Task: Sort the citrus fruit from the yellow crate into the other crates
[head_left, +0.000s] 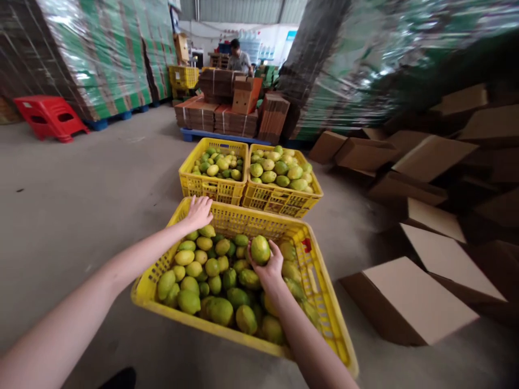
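My right hand [270, 265] is closed round a yellow-green lemon [260, 250], held just above the fruit in the near yellow crate [243, 339]. Many more lemons [221, 311], green to yellow, lie in that crate, heaped more to the left and front. At the crate's far left corner is my left hand [199, 212], back upward, by the rim; its fingers look slightly spread and no fruit shows in them. Its fingertips are partly hidden. Just beyond stand two more yellow crates with lemons, a left one [214, 189] and a right one [279, 202].
Open cardboard boxes [417, 297] lie piled on the right. Flattened cartons [198, 116] sit on a blue pallet [219, 137] ahead, with a person [240, 58] behind. A red stool [51, 116] stands left, near wrapped stacks [101, 54].
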Demonstrator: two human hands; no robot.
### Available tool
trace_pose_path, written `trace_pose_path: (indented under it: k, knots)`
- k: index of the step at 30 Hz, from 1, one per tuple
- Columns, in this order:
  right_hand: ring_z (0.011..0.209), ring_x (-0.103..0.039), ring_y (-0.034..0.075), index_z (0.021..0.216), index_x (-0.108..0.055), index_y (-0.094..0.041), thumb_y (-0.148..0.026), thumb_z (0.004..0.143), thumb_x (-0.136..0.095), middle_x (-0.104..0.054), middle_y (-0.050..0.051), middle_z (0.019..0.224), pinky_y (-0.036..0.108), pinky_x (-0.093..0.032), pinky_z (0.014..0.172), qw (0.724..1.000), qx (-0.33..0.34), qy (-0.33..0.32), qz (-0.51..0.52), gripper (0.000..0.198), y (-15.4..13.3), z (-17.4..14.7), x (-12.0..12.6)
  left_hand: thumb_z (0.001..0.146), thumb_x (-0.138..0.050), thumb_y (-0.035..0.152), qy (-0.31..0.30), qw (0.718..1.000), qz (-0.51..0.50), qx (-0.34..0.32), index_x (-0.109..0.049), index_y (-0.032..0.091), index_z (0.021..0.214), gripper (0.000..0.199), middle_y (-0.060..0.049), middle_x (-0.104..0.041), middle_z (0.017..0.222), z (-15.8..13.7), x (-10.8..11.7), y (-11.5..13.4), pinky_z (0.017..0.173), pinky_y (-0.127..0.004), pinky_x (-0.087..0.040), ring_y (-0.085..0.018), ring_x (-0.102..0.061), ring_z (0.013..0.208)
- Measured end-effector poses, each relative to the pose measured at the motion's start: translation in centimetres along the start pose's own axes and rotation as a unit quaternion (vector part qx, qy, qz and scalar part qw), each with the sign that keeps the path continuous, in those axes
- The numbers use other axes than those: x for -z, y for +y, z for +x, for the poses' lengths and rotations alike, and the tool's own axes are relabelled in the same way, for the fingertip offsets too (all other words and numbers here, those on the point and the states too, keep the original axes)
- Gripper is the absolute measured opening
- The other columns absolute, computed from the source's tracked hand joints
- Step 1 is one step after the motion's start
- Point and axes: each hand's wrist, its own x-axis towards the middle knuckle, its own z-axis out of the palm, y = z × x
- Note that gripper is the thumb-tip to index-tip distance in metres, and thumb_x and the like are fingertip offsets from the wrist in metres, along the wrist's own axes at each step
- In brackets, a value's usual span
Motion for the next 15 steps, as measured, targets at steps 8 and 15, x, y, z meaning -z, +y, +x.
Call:
trace_pose_path:
  k: [8,15]
  knots:
    - [0.079,-0.075,0.025,0.098,-0.063,-0.023,-0.024,0.074,-0.058,-0.077,0.008,0.083,0.036,-0.064,0.068,0.991,-0.109,-0.01,-0.071,0.025,0.9,-2.1,-0.2,0.09,-0.054,0.026,0.014,0.97,0.241,0.019,-0.04,0.018,0.156,0.068,-0.021,-0.044,0.155,0.5,0.3,-4.6,0.093,-0.049,-0.052,-0.044,-0.046,0.132]
    - [0.081,-0.075,0.027,0.092,-0.069,-0.018,-0.022,0.069,-0.065,-0.077,0.009,0.086,0.038,-0.061,0.071,0.973,-0.071,-0.056,-0.213,0.024,-7.2,-3.1,-0.5,0.088,-0.053,0.025,-0.003,0.991,0.081,-0.104,-0.05,0.022,0.149,0.061,-0.013,-0.056,0.14,2.5,0.4,-9.6,0.103,-0.042,-0.051,-0.029,-0.065,0.115]
